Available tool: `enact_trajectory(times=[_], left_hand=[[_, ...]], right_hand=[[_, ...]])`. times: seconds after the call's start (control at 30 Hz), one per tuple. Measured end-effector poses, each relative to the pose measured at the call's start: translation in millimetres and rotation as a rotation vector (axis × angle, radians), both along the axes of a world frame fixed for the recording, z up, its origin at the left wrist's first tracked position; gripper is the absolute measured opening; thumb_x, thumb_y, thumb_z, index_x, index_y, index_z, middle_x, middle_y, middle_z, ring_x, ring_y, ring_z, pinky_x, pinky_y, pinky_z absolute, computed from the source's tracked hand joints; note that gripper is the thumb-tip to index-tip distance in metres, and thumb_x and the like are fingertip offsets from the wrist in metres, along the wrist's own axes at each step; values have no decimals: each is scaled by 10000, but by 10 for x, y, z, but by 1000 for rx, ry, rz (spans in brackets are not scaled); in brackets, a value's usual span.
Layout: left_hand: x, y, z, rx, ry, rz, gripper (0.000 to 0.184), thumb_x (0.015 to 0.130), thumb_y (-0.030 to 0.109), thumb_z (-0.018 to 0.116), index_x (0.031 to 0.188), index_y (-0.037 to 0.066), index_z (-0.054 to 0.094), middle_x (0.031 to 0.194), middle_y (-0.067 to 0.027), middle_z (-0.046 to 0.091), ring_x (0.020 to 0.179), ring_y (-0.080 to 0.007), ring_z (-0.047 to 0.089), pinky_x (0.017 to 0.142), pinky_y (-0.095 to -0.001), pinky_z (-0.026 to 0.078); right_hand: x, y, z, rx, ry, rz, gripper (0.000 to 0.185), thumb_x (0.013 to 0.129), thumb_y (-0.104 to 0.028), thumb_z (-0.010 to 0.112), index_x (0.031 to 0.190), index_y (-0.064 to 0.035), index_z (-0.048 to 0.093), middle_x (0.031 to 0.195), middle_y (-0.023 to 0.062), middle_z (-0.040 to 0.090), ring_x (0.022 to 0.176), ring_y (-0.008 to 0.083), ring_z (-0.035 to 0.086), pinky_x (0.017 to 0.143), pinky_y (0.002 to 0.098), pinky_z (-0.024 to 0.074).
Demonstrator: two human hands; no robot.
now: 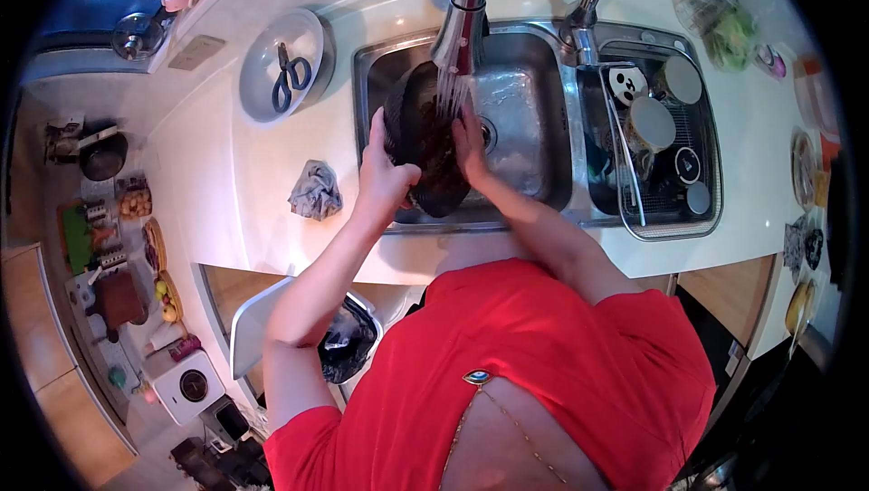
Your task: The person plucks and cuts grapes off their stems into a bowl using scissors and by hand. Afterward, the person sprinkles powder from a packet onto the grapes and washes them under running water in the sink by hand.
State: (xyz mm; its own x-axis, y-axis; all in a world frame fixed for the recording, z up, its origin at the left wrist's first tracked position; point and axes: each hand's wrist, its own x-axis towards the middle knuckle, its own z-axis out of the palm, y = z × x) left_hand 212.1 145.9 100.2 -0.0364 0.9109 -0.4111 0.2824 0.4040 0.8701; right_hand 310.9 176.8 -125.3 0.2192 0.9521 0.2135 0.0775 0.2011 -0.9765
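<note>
A black, oval, basket-like vessel [398, 120] with a textured side is tilted over the left sink basin. Dark reddish-brown contents [434, 143] show inside, too dark to name. My left hand [385, 174] grips its left side, thumb over the near rim and some fingers hidden beneath. My right hand [469, 149] lies at its right side, fingers stretched out, touching the vessel or its contents; I cannot tell which. Water streams from the pull-out faucet [462, 34] onto the contents and near my right fingertips.
A white bowl [253, 84] with scissors [288, 79] stands left of the sink [534, 183]. A crumpled grey cloth [315, 190] lies nearer me. The right basin holds a dish rack [670, 228] with mugs [652, 122] and chopsticks [625, 161]. Below the counter is a lined bin [348, 342].
</note>
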Motion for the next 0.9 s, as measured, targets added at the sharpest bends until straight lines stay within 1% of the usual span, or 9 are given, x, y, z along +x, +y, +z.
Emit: enact_trajectory(times=[0.23,0.33,0.43,0.5,0.57,0.63,0.77,0.87,0.9], left_hand=[[162,18,-415,500,165,-42,914,567,-96,510,1406,97,203,1149,-134,533,781,-201,584,488,-228,450],[110,-31,-388,96,-287,239,901,568,-119,452,1400,130,212,1148,-122,527,760,-227,591,441,-268,482],[-218,-175,-910,-59,-598,412,852,557,-89,411,1355,175,276,1178,-125,477,913,-316,565,490,-419,559],[-247,-316,-1137,-5,-670,457,817,538,-61,417,1328,123,323,1198,-130,478,1033,-336,523,688,-466,549],[-254,-420,-1283,-50,-755,482,815,525,-62,418,1316,117,339,1214,-129,475,1120,-334,474,875,-479,472],[-203,-483,-1446,-72,-871,495,864,539,-58,418,1363,153,267,1217,-124,467,1068,-340,515,691,-470,558],[77,-510,-1654,-20,-960,454,845,543,-53,425,1351,145,281,1223,-125,462,1068,-331,519,721,-454,556],[131,-504,-1842,2,-945,444,825,533,-50,430,1330,125,310,1213,-115,472,1076,-316,508,754,-413,549],[94,-518,-1848,7,-948,454,825,533,-50,430,1330,125,310,1213,-115,472,1076,-316,508,754,-413,549]], right_hand=[[299,499,45,132,-236,-42,515,877,-210,491,1335,-34,337,1417,162,273,1250,364,309,1020,422,258],[269,513,20,146,-517,6,516,866,-286,515,1310,-61,379,1433,152,239,1244,378,295,1007,474,258],[268,264,329,83,-708,398,533,845,-374,539,1298,-122,411,1442,137,222,1293,389,220,1008,572,209],[402,43,690,55,-956,947,528,823,-413,550,1290,-190,443,1425,127,258,1329,363,163,1030,603,139],[576,1,698,136,-1109,999,572,799,-471,548,1308,-242,426,1450,102,207,1347,357,106,1015,649,95],[767,115,871,168,-1386,876,575,800,-483,540,1319,-270,413,1457,89,196,1344,368,112,1033,618,99],[706,432,615,161,-1381,607,640,817,-539,477,1364,-235,340,1451,196,159,1342,392,104,1040,599,67],[487,44,572,176,-1412,944,649,828,-528,467,1377,-219,309,1459,202,120,1339,414,81,1020,635,70],[548,-46,448,210,-1174,1090,619,837,-517,462,1378,-263,305,1472,175,91,1342,419,58,1006,660,49]])
